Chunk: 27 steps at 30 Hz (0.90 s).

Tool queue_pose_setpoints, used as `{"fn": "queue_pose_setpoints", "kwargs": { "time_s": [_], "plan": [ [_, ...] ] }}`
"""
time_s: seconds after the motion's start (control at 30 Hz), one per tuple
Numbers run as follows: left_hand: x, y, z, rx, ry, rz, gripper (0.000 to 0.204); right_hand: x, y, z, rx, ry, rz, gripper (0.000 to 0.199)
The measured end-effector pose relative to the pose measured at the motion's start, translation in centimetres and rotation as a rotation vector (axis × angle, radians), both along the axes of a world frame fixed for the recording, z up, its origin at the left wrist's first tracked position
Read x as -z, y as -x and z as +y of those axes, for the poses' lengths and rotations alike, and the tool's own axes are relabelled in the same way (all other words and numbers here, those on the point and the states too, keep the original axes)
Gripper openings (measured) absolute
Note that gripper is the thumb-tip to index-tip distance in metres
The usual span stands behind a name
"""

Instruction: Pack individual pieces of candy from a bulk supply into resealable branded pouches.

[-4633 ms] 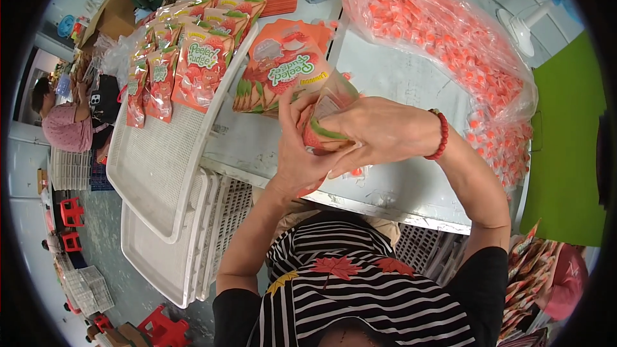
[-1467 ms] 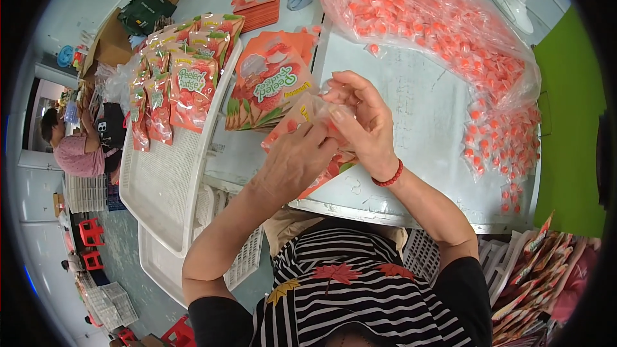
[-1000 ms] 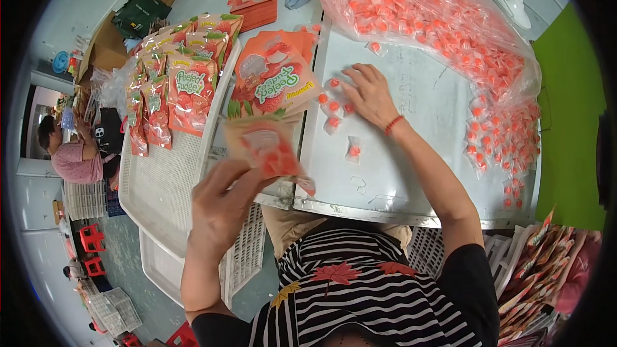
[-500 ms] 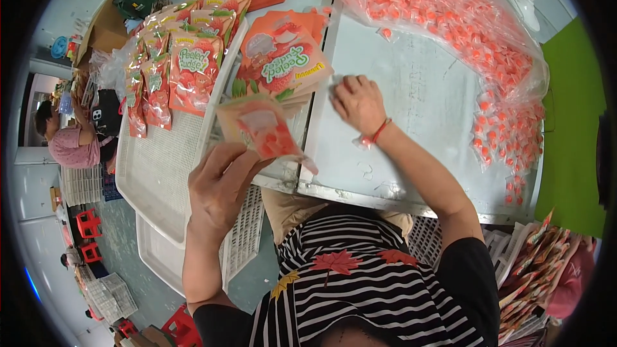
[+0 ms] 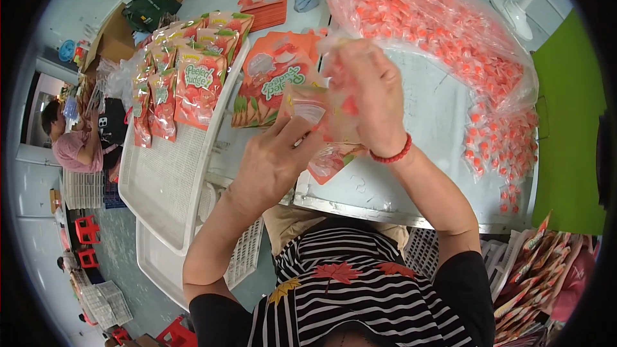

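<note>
- Orange and clear plastic make up the pouch that both hands hold up over the metal tray; the left hand clamps its lower edge from below, and the right hand is closed over its mouth, seemingly with a few pink sweets in the fingers.
- By my judgement the filling is partway: a row of filled pouches already lies on the white mesh tray, while a stack of empty pouches and a big clear bag of sweets are left.
- More loose sweets lie at the tray's right side.
- The room is a crowded workroom: grey floor, red stools, a green wall, another person seated at the left.
</note>
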<state>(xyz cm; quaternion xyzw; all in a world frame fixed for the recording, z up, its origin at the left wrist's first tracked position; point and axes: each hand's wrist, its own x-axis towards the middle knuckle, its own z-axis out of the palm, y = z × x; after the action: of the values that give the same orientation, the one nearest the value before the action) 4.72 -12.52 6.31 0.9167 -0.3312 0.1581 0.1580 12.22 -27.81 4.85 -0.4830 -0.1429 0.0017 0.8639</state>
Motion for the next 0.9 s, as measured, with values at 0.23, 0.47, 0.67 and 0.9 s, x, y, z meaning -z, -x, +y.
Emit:
{"fn": "queue_pose_setpoints", "kwargs": {
  "time_s": [0.23,0.47,0.67,0.9],
  "plan": [
    [0.0,-0.5,-0.6,-0.009,0.007,0.031,0.025,0.6,0.5,-1.6,-0.149,0.192,-0.115,0.03],
    [0.0,-0.9,0.6,-0.021,0.009,-0.043,0.019,2.0,-0.5,-2.8,-0.092,0.125,-0.033,0.04],
    [-1.5,1.1,1.9,-0.249,0.145,0.011,0.02,12.2,2.6,-7.6,0.252,1.222,-0.735,0.026],
    [0.1,1.1,1.2,-0.052,0.113,0.027,0.019,16.2,2.3,-8.2,0.233,1.255,-0.639,0.022]
  ]
}}
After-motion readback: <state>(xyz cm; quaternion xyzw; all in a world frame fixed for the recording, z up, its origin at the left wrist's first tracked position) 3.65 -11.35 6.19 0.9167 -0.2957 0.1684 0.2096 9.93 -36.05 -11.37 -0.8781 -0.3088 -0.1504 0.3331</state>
